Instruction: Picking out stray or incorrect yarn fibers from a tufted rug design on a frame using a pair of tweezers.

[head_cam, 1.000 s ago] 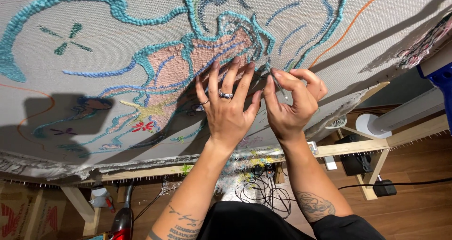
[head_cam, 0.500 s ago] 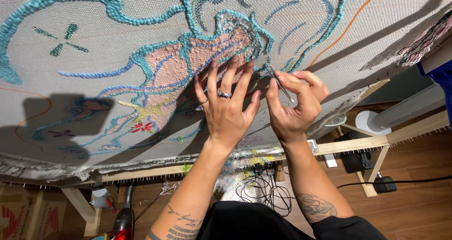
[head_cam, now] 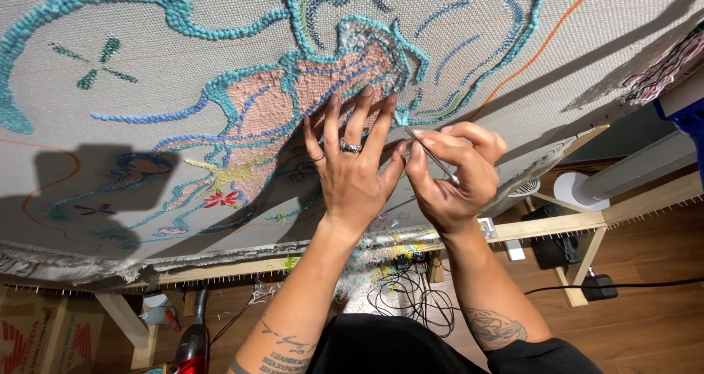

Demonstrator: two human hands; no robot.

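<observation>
The left hand [head_cam: 352, 169] is still pressing its spread fingers flat on the cloth [head_cam: 147, 110] over the pink patch [head_cam: 271, 106], while the right hand [head_cam: 455, 172], fingers pinched on thin scissors [head_cam: 431, 154], is edging closer to the turquoise yarn [head_cam: 402, 116] beside the left fingertips

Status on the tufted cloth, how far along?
Done: teal outlines and pink fill are tufted. In hand: left hand lies flat on the cloth; right hand works a thin metal tool at the teal edge. Left: bare backing around the orange line.
</observation>
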